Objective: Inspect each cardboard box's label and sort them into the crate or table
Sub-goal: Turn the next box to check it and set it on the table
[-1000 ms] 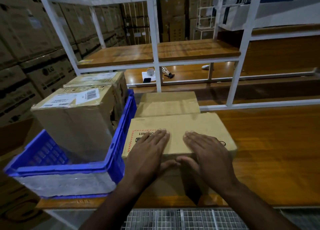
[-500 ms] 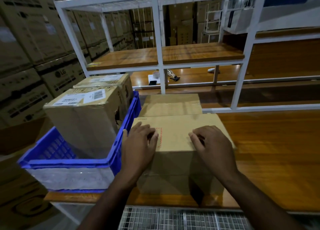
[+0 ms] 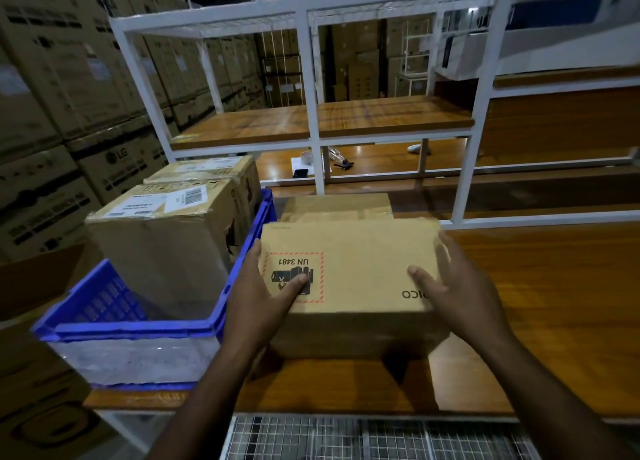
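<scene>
Glossy wooden table, white racking, seemingly warehouse cartons.

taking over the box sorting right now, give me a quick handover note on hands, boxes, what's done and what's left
Left hand: grips the left side of the box with the UN 3481 label, thumb on the label.
Right hand: grips the same box's right side.
That box sits on the wooden table, label upside down to the viewer, just right of the blue crate.
Done: two labelled boxes stand in the crate, the near one and the one behind it.
Another flat box lies on the table behind the held one.
Left: decide the held box from its label, then place it in the crate or leave it on the table.
</scene>
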Tool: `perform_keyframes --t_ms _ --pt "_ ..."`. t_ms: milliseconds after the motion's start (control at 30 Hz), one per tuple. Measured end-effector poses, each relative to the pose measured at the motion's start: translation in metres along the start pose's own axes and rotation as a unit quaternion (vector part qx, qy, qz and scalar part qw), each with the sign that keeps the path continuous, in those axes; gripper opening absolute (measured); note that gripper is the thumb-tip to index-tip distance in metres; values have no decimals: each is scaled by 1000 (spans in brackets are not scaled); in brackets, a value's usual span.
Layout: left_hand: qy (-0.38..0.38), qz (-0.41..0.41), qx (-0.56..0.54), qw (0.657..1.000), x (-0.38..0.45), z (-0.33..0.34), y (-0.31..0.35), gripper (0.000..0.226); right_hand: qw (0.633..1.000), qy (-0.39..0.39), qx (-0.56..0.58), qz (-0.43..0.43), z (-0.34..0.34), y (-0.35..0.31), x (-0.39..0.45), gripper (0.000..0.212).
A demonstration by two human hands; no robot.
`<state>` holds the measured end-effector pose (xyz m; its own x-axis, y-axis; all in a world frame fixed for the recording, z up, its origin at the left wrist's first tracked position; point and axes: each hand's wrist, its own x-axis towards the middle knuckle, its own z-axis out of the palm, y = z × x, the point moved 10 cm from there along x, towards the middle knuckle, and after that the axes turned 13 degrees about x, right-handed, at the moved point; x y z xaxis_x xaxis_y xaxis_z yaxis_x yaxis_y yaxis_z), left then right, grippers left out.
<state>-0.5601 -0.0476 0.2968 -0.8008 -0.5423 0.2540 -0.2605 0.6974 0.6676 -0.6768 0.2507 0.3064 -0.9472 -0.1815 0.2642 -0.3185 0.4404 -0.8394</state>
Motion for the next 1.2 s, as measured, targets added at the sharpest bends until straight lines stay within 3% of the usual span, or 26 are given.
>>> perform_keyframes --t_ms 333,500,600,733,933,1067,1200 --pt "51 -8 -54 997 -59 9 -34 121 998 5 64 -11 -5 24 -47 113" --pt "66 19 16 998 -72 0 -33 141 999 -34 -27 -14 -7 20 -66 135" --pt "77 63 85 991 -82 7 -39 140 990 -48 -125 -41 3 23 -78 146" --pt "25 63 106 992 -88 30 -62 135 984 -68 -151 -60 23 47 -94 135" --pt "-16 76 214 974 -91 52 -68 100 975 -89 -199 -50 41 72 -95 107" --pt "12 188 250 950 -85 55 -34 79 956 -102 -270 -58 49 67 -87 95" --pt "-59 266 343 899 -78 87 0 86 936 -144 -305 -102 74 51 -84 90"
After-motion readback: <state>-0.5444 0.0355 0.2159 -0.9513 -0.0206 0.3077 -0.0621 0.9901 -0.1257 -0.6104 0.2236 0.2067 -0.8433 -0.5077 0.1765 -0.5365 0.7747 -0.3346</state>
